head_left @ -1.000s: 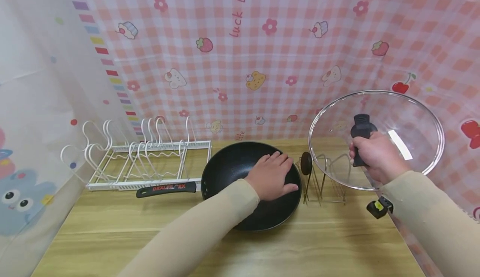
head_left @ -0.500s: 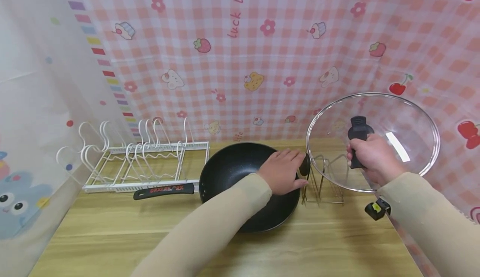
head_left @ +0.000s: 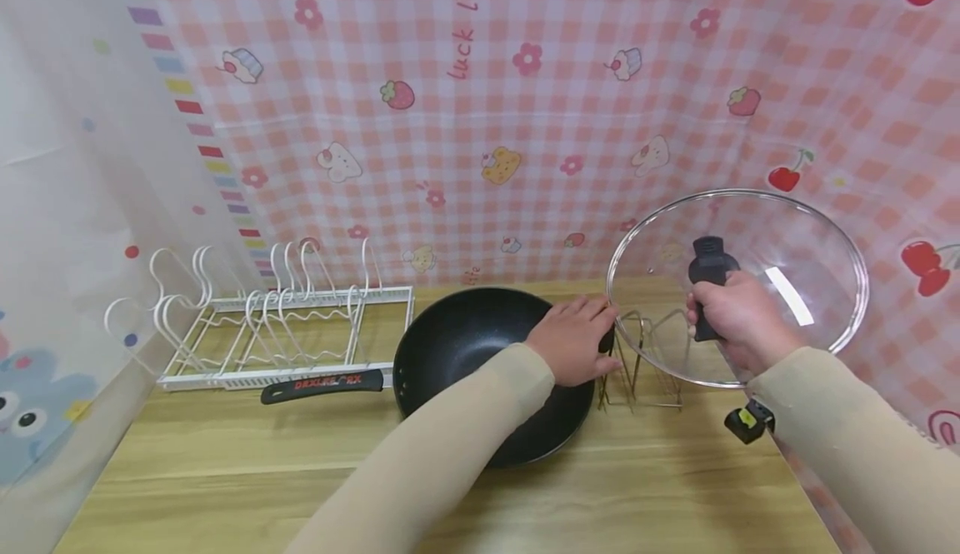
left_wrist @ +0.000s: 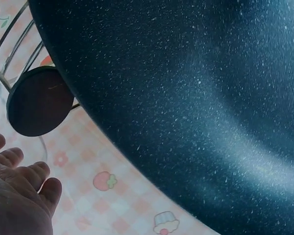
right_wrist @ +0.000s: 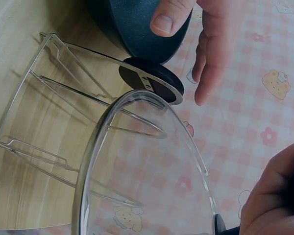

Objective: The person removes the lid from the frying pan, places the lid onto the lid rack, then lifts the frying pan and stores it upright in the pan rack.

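Note:
My left hand (head_left: 573, 341) reaches over the right side of a black wok (head_left: 480, 329). In the left wrist view its fingers are loosely extended and hold nothing. They are near a dark round disc (left_wrist: 41, 100) on the front of a small wire rack (right_wrist: 27, 73). With my right hand (head_left: 742, 312) I grip the black handle (head_left: 708, 267) of a large clear glass lid (head_left: 795, 237). The lid is raised and tilted, its metal rim (right_wrist: 90, 156) overlapping the wire rack in the right wrist view.
A white metal rack (head_left: 277, 375) with curved upright dividers stands at the left. The wok's handle (head_left: 322, 385) points left along its front edge. Behind the wooden table (head_left: 247, 471) hangs a pink checked cloth (head_left: 450, 121). The table's right edge runs below the lid.
My left hand has slid right across the wok toward the round disc. My right hand keeps its grip on the lid's handle. The whole head view has shifted slightly.

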`<state>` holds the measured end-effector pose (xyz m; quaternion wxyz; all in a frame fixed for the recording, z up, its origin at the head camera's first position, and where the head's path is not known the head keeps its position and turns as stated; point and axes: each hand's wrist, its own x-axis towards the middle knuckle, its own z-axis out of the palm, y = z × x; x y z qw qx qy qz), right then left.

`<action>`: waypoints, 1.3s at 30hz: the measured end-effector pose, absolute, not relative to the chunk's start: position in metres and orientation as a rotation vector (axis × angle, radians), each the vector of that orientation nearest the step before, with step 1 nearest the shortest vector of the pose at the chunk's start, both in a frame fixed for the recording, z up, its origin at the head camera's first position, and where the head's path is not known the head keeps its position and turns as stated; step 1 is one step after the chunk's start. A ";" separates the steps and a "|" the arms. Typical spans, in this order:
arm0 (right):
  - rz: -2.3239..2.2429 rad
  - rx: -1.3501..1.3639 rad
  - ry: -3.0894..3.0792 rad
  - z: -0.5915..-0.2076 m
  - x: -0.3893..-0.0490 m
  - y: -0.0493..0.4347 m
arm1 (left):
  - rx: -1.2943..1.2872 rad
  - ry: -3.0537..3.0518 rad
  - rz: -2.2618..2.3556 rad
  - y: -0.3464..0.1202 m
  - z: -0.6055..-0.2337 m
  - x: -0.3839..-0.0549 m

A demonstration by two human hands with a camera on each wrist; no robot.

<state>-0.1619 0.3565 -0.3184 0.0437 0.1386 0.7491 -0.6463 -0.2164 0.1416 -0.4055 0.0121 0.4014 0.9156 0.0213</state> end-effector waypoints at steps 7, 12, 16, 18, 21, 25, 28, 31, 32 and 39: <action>-1.954 0.432 2.306 -0.319 -0.160 0.357 | 1.183 2.800 0.090 0.150 -0.409 -0.214; -1.941 0.426 2.308 -0.321 -0.160 0.359 | 1.167 2.787 0.034 0.154 -0.409 -0.211; -1.942 0.421 2.310 -0.321 -0.160 0.359 | 1.173 2.799 0.004 0.154 -0.410 -0.211; -1.941 0.420 2.314 -0.321 -0.160 0.359 | 1.179 2.805 0.003 0.153 -0.410 -0.212; -1.933 0.422 2.322 -0.322 -0.160 0.359 | 1.190 2.809 0.000 0.153 -0.411 -0.212; -1.907 0.422 2.341 -0.322 -0.160 0.358 | 1.197 2.808 0.008 0.151 -0.411 -0.213; -1.896 0.424 2.349 -0.324 -0.160 0.358 | 1.199 2.810 0.003 0.150 -0.411 -0.213; -1.892 0.422 2.347 -0.325 -0.160 0.358 | 1.203 2.820 -0.012 0.149 -0.411 -0.212; -1.892 0.423 2.344 -0.325 -0.160 0.358 | 1.205 2.823 -0.013 0.149 -0.411 -0.212; -1.860 0.400 2.369 -0.326 -0.160 0.357 | 1.213 2.823 -0.017 0.146 -0.412 -0.213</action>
